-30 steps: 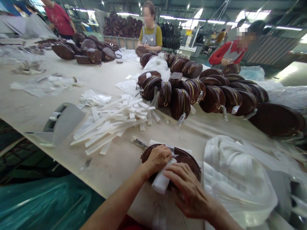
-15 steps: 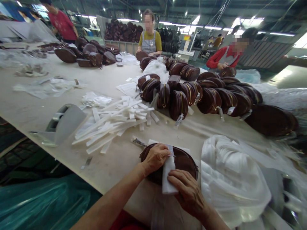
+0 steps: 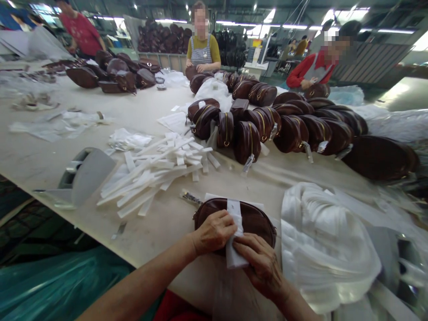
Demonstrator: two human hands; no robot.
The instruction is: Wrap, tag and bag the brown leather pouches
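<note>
A dark brown leather bag (image 3: 259, 223) lies on the table in front of me, its wrapped zipper pull (image 3: 191, 197) pointing to the far left. Across its middle runs a white wrapping strip (image 3: 234, 207), its near end hanging over the bag's near edge. My left hand (image 3: 214, 231) is closed, fingers pinching the strip about halfway along the bag. Close beside it, my right hand (image 3: 259, 258) grips the strip's folded near end; its thumb is hidden. White sheet material shows beneath the bag's far edge.
A heap of white strips (image 3: 160, 165) and a grey tape dispenser (image 3: 90, 174) lie to the left. Stacked white foam sheets (image 3: 321, 240) and another dispenser (image 3: 389, 258) stand right. Rows of brown bags (image 3: 247, 140) fill the far side, where several people work.
My left hand has slid down the strip toward me, uncovering its upper part on the bag. The right hand stays at the near end. The view has shifted slightly.
</note>
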